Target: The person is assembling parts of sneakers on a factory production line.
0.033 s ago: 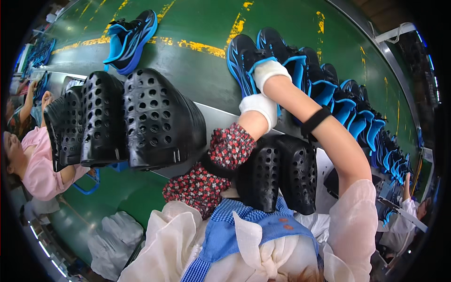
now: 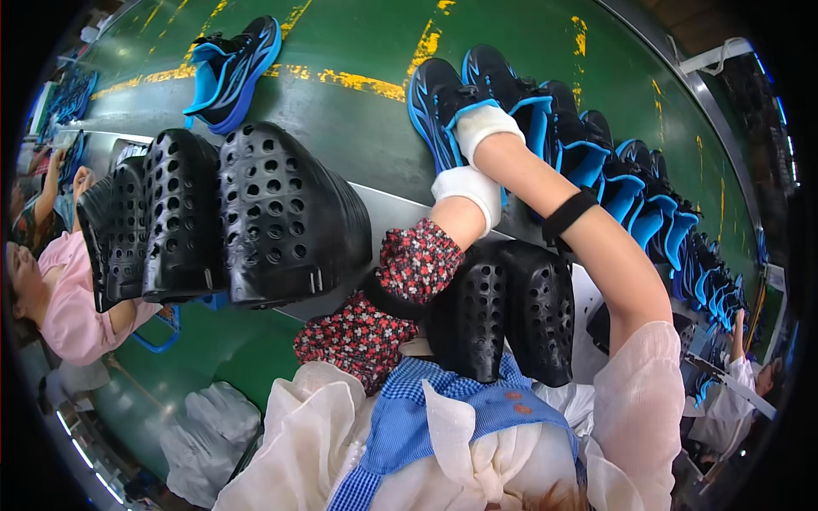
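Note:
A black sneaker with blue trim (image 2: 430,102) stands on the bench at the near end of a row. My right hand (image 2: 484,129), in a white glove with a rolled cuff, is at the sneaker's blue-lined opening, its fingers hidden. Just below, my left hand (image 2: 469,189), also white-gloved, is by the heel end of the same sneaker; its fingers are out of sight too. The right forearm crosses over the left hand. Right beside this sneaker is another black and blue sneaker (image 2: 490,72).
More sneakers (image 2: 626,192) run off to the right. One separate sneaker (image 2: 234,72) stands far left. Large black perforated moulds (image 2: 273,213) line the bench's near left edge; two more (image 2: 541,315) lie against my apron. A person in pink (image 2: 72,289) works at left, another (image 2: 733,409) at right.
The whole view has shifted very slightly. Both hands stay at the same sneaker.

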`<state>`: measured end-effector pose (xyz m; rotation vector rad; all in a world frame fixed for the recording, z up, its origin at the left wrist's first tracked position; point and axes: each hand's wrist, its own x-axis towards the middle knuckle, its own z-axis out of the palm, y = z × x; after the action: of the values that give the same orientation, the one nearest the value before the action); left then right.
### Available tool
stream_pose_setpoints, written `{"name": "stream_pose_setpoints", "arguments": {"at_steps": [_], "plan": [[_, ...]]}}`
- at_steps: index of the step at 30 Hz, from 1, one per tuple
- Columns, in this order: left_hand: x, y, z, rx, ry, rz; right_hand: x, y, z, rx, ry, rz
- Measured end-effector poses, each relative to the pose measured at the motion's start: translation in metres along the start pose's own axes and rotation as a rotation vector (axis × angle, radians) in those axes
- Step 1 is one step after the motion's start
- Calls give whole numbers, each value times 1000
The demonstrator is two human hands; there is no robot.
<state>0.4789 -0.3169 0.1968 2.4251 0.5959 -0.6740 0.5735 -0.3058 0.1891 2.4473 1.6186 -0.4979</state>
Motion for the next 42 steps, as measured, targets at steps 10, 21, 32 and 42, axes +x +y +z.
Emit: {"name": "stream_pose_setpoints", "arguments": {"at_steps": [10,21,32,42], "plan": [[-6,1,-14,25,89,-91,-15,8,-35,408,-127,72],[-11,23,-50,83,491,88,-138,66,-16,-122,-131,229],[34,49,-21,189,8,351,-145,120,-2,-6,-45,504],[30,46,-17,348,-154,317,-290,17,-43,486,487,78]]}}
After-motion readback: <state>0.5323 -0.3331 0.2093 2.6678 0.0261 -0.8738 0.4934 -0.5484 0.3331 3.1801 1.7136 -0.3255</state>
